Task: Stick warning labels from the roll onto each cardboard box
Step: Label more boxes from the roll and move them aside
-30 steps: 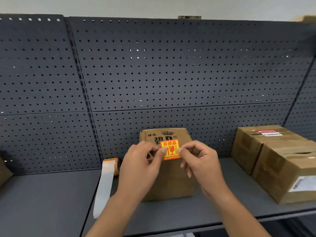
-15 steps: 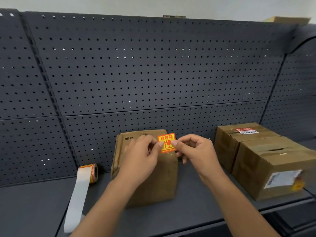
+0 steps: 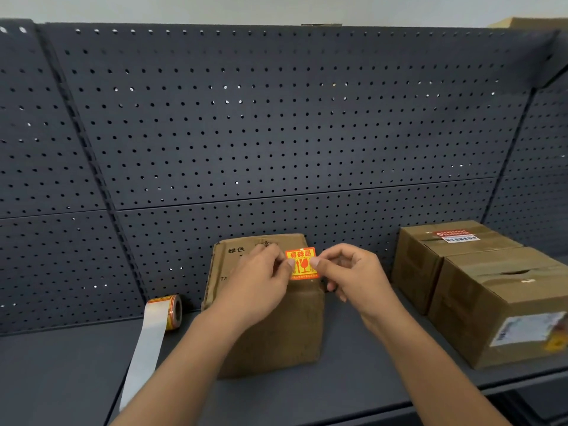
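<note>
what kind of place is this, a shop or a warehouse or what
Probably a stockroom or packing area. Dark metal shelving with a perforated back panel, sealed cardboard boxes bearing shipping labels, and a roll of warning labels on the shelf all suggest it.

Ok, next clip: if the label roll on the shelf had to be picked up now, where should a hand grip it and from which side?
Probably across its flat round faces, coming from above. The label roll stands on edge on the shelf, left of the cardboard box, so both faces are exposed. Its loose backing strip trails toward the front, so avoid the front.
</note>
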Motion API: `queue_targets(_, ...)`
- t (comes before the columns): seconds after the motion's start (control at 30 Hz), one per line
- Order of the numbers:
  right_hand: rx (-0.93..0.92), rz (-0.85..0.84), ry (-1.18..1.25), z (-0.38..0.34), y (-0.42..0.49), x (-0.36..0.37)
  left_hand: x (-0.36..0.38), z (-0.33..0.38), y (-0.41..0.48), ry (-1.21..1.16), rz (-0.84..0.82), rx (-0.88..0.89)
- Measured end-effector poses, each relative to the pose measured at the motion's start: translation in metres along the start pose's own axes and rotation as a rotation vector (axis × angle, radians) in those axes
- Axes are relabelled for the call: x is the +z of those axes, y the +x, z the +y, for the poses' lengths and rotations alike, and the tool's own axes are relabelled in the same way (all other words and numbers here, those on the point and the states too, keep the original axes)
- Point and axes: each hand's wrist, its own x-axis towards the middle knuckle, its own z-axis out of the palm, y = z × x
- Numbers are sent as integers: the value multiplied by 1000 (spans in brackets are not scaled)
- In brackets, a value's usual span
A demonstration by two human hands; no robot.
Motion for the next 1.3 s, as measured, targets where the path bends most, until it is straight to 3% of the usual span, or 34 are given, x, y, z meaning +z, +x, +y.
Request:
queue_targets(0.23,-88,12,-130,4,0,2,-1,2,1,12,-24,-11)
queue_targets(0.57,-13,-2,-289,16,4,7,0,-5,4,105,-83,-20)
queue_targets(0.93,-11,21,-341,24,4,9,11,-10,0,169,31,25)
queue_targets(1.3,-5,33,-356,26,3,11,14,-10,-1,189,44,44)
